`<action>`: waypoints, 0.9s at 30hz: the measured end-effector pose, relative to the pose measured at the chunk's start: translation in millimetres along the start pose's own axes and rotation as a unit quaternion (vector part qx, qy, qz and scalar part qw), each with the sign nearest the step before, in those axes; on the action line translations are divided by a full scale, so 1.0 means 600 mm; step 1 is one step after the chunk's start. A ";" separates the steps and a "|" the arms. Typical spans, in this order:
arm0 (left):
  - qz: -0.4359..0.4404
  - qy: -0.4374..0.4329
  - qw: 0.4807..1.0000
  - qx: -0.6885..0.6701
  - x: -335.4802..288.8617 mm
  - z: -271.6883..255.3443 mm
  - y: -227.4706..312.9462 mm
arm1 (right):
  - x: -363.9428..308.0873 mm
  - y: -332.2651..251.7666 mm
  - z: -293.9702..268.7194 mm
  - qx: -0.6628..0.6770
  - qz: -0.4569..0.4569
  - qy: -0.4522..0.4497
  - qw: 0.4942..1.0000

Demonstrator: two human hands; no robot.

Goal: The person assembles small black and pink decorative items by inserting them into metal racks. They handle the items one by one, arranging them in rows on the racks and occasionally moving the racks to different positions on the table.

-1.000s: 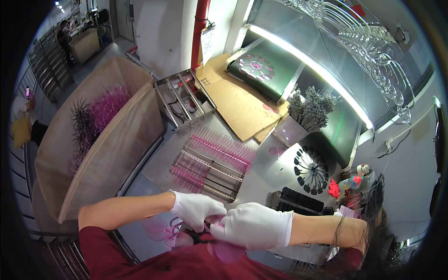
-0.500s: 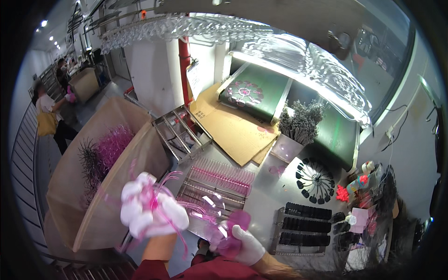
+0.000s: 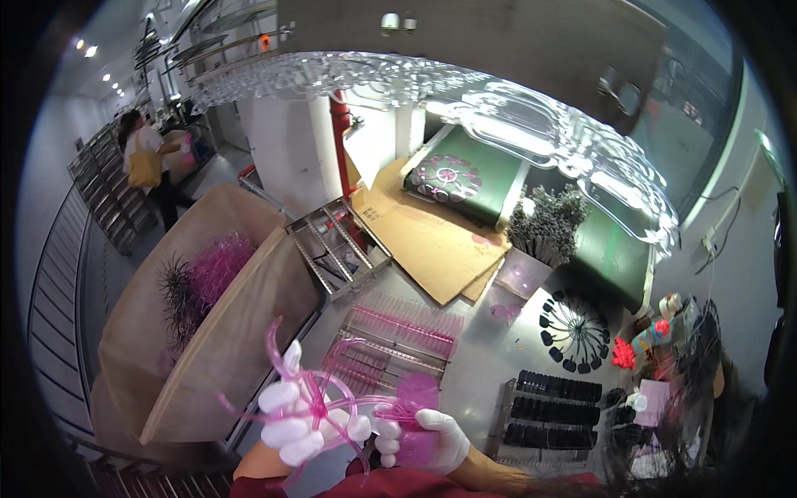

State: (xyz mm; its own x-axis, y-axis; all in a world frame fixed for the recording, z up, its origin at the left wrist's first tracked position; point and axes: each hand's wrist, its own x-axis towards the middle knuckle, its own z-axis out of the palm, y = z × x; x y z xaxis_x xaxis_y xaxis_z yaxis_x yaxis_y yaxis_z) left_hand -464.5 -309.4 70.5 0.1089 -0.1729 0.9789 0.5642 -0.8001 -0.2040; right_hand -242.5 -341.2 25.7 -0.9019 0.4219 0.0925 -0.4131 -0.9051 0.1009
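My left hand (image 3: 290, 423), in a white glove, holds a pink translucent plastic runner (image 3: 320, 404) with thin curved branches spreading from its centre. Some branches reach across toward my right hand (image 3: 444, 440), also white-gloved. That hand is closed around a bundle of pink translucent plastic pieces (image 3: 418, 388), whose flat rounded ends stick out above and below the fingers. The two hands are close together, low in the picture. Just beyond them, a metal rack (image 3: 398, 353) carries rows of similar pink pieces on the metal table.
A large tan bin (image 3: 207, 357) with pink and black plastic scraps stands left. Cardboard (image 3: 427, 236) lies before a green conveyor (image 3: 490, 183) bearing a pink moulded ring. Right are a black radial moulding (image 3: 574, 330), a rack of black pieces (image 3: 552, 411) and clutter. Another person (image 3: 149, 162) walks far left.
My left hand has come right and down, nearer my right hand, with the pink runner in it. The whole view has shifted slightly. The other person has moved to the right.
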 end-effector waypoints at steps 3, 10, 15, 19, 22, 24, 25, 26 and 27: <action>-0.064 -0.027 0.997 0.029 -0.009 0.003 -0.001 | 0.004 -0.024 0.031 -0.319 -0.059 0.113 0.939; -0.485 -0.309 0.575 0.582 0.068 -0.143 -0.229 | -0.028 -0.059 0.051 -0.913 -0.163 0.156 0.340; -0.536 -0.483 0.693 0.004 0.039 -0.027 -0.042 | -0.024 -0.027 0.063 -0.897 0.045 0.275 0.344; -0.530 -0.617 0.547 -0.195 -0.011 0.065 0.104 | -0.049 -0.102 -0.013 -0.951 0.141 0.167 0.221; -0.570 -0.536 0.605 -0.149 -0.121 0.084 0.152 | -0.060 -0.104 0.033 -0.928 -0.009 0.260 0.266; -0.609 -0.492 0.572 -0.242 -0.147 0.097 0.142 | -0.072 -0.118 0.051 -0.949 -0.027 0.216 0.227; -0.634 -0.511 0.502 -0.290 -0.133 0.104 0.128 | -0.083 -0.125 0.060 -0.958 -0.038 0.198 0.205; -0.657 -0.529 0.427 -0.326 -0.119 0.109 0.113 | -0.095 -0.145 0.049 -0.970 0.002 0.133 0.203; -0.723 -0.500 0.335 -0.341 -0.056 0.115 0.097 | -0.099 -0.151 0.046 -0.969 0.016 0.113 0.218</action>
State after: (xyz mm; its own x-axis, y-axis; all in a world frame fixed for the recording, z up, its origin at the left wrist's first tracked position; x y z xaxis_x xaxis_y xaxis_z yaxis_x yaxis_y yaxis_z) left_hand -378.5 -310.5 26.5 0.5367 0.6835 -0.4947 0.3384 0.3627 0.8683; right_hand -147.8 -282.8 38.5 -0.8013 0.5982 -0.0102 0.5132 0.6785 -0.5255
